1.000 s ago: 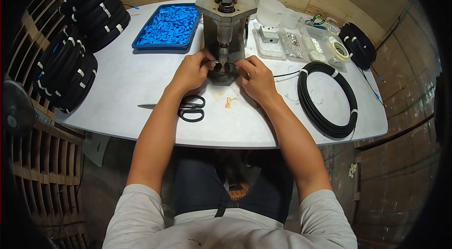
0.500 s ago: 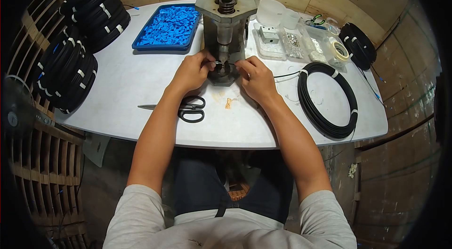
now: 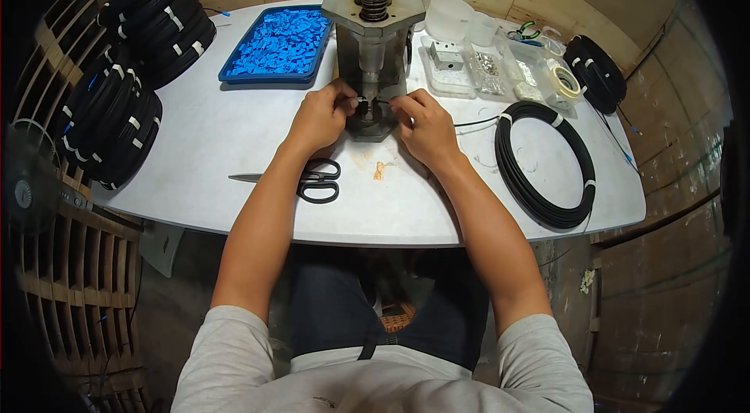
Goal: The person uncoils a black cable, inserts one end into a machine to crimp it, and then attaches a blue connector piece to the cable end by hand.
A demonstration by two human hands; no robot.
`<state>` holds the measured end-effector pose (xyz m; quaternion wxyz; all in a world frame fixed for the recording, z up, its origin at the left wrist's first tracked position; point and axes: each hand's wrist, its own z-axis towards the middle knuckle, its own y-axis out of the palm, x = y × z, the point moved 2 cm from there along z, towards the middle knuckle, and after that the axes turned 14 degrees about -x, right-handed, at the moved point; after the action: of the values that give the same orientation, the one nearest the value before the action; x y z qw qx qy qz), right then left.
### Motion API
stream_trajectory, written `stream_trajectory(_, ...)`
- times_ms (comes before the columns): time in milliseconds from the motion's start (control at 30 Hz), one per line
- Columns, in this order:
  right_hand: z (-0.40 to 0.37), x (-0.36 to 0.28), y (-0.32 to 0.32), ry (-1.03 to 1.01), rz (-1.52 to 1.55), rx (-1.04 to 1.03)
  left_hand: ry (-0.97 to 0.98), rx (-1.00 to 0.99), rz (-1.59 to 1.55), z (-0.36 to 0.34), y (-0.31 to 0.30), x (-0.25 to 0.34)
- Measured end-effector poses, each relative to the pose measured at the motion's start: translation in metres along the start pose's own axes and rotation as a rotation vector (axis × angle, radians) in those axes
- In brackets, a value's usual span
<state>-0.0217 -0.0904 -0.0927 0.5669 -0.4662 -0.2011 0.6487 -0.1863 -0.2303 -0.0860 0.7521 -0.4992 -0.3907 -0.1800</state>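
Note:
A grey metal press stands upright at the middle of the table. At its tooling near the base, my left hand is closed in a pinch from the left; the small, light-coloured piece at its fingertips is too small to name. From the right, my right hand pinches a black cable, its end pointing into the tooling between my hands. That cable leads to a black cable coil on the right of the table. Black-handled scissors lie beside my left forearm, which covers part of their blades.
A blue tray of small blue pieces sits left of the press. Stacked cable coils fill the left side. Clear boxes of small metal parts, a tape roll and another coil occupy the back right.
Both hands stay at the press with almost the same grip. My right hand sits very slightly higher, and the view has shifted a little.

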Motion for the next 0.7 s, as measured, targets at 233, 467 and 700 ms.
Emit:
stream_trajectory(233, 0.0003, 0.001, 0.0007, 0.005, -0.005, -0.008, 0.007, -0.012, 0.0, -0.0005, -0.0007, -0.0013)
stream_trajectory(467, 0.0001, 0.0018, 0.0018, -0.002, -0.003, -0.006, -0.011, -0.02, 0.008, 0.0, -0.0011, -0.0011)
stream_trajectory(700, -0.0001, 0.0009, 0.0011, 0.004, -0.007, -0.01, 0.007, -0.011, 0.006, 0.0009, -0.0001, -0.0043)
